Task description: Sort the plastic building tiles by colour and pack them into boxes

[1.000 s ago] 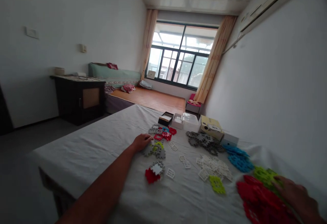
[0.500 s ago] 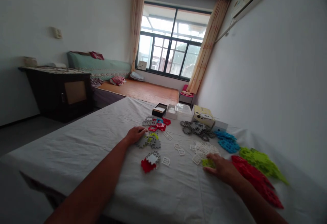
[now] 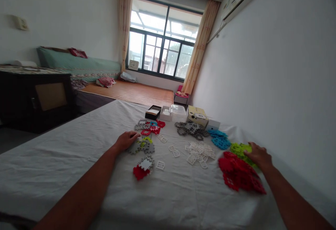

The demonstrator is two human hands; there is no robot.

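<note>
My left hand (image 3: 127,141) rests at the left edge of a grey and lime-green group of notched plastic building pieces (image 3: 143,145), its fingers loosely bent and lying low. Over at the right, my right hand (image 3: 259,156) is on the lime-green pieces (image 3: 239,150), thumb and fingers apart; whether a piece is between them is hard to see. Just in front of that pile lie red pieces (image 3: 241,174). A red, grey and white cluster (image 3: 144,167) sits nearer me, with a white window-like grid piece (image 3: 160,165) beside it.
White grid pieces (image 3: 201,153) are heaped mid-table, with grey pieces (image 3: 191,129) and blue pieces (image 3: 219,139) behind. Red, grey and blue pieces (image 3: 154,127) lie farther left. A black box (image 3: 153,112), a clear container (image 3: 178,113) and a yellow box (image 3: 197,114) line the back.
My right hand has moved right, from beside the white grid pieces with a lime-green piece to the lime-green pile. My left hand stays by the grey group. The view has turned right.
</note>
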